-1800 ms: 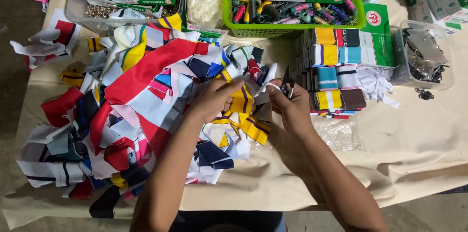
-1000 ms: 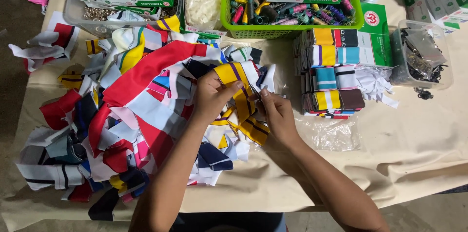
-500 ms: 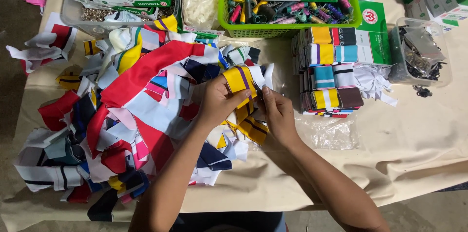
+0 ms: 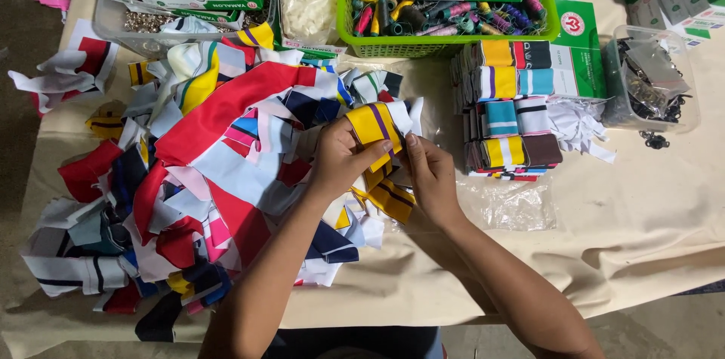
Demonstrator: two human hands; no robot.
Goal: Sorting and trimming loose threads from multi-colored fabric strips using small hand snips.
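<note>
Both forearms are reaching up from the near edge of the cloth-covered worktop (image 4: 642,253), meeting at its middle. The left hand (image 4: 340,163) is pinching a folded yellow knit strip with a purple stripe (image 4: 375,125), thumb on top and fingers curled beneath. The right hand (image 4: 430,174) is closing loosely on the same strip's lower edge, fingertips touching it. Left of the hands, a heap of mixed coloured fabric strips (image 4: 196,170) is sprawling. Right, a neat stack of folded strips (image 4: 510,121) is standing. Beyond, a green plastic basket of thread spools (image 4: 445,46) is sitting.

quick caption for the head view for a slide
Both hands, left and right, pinch a yellow striped fabric strip above a heap of coloured fabric scraps.
</note>
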